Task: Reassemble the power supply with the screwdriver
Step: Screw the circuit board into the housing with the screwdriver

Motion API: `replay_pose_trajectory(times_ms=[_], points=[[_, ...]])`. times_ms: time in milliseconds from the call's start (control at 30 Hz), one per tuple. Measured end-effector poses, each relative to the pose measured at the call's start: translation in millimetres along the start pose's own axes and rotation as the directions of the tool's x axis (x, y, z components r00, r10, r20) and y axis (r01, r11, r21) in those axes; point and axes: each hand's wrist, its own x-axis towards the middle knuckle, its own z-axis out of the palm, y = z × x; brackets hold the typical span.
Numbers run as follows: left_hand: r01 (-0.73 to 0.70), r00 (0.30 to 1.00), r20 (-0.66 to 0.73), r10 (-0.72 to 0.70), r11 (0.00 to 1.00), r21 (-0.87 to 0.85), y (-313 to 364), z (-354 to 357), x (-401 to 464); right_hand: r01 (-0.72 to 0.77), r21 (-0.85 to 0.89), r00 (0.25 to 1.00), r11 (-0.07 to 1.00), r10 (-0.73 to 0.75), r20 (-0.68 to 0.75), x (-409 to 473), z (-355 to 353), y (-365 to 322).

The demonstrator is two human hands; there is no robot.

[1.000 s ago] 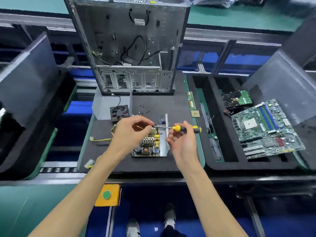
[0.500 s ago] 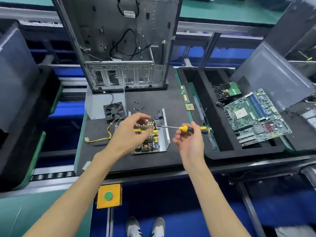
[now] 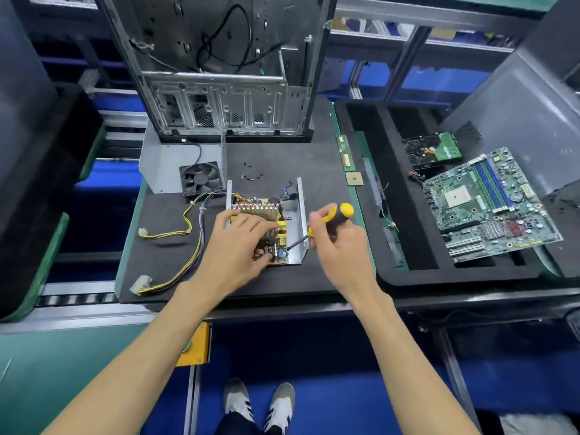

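The open power supply (image 3: 266, 221), a shiny grey metal tray with a yellow and green circuit board full of small parts and a row of thin metal fins inside, sits flat in the middle of the black foam mat (image 3: 175, 246), most likely so it cannot slide while it is worked on. The left hand (image 3: 238, 246) lies on top of the board with its fingers bent over the parts, and it looks like it is pressing the board down so it stays put. The right hand (image 3: 339, 246) is just to the right of the power supply and is wrapped around the yellow and black handled screwdriver (image 3: 326, 219). The dark metal tip slants down and left to the board's near right corner, so I think a screw is being put in there, but the screw itself is too small to see. A bunch of yellow and purple wires (image 3: 191, 233) runs out of the power supply's left side and curls over the mat. A few tiny black screws (image 3: 251, 175) wait just behind the power supply, close enough to grab. A black fan (image 3: 201, 178) on a grey metal cover lies behind it to the left. Farther back stands the empty grey computer case (image 3: 219, 73). Well to the right, a green motherboard (image 3: 489, 202) rests in a black foam tray (image 3: 392, 271).
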Motion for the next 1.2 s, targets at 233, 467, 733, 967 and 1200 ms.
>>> replay_pose_trajectory(times_ms=[233, 467, 733, 967, 1200], points=[[-0.027, 0.998, -0.061, 0.028, 1.0, 0.014, -2, 4, -1, 0.14, -0.163, 0.989, 0.977, -0.132, 0.063, 2, 7, 9], [-0.012, 0.998, -0.062, 0.013, 1.0, 0.01, -1, 4, -1, 0.182, -0.22, 0.983, 0.958, -0.168, 0.08, -1, 6, 11], [0.003, 0.998, -0.056, -0.002, 1.0, 0.009, -2, 5, -1, 0.218, -0.266, 0.976, 0.939, -0.209, 0.061, -3, 7, 16], [0.015, 0.999, -0.047, -0.015, 1.0, 0.007, 0, 2, -1, 0.268, -0.3, 0.963, 0.916, -0.252, 0.091, -2, 8, 12], [0.016, 0.999, -0.029, -0.016, 1.0, 0.01, -1, 2, -1, 0.305, -0.302, 0.952, 0.903, -0.287, 0.105, -1, 9, 10]])
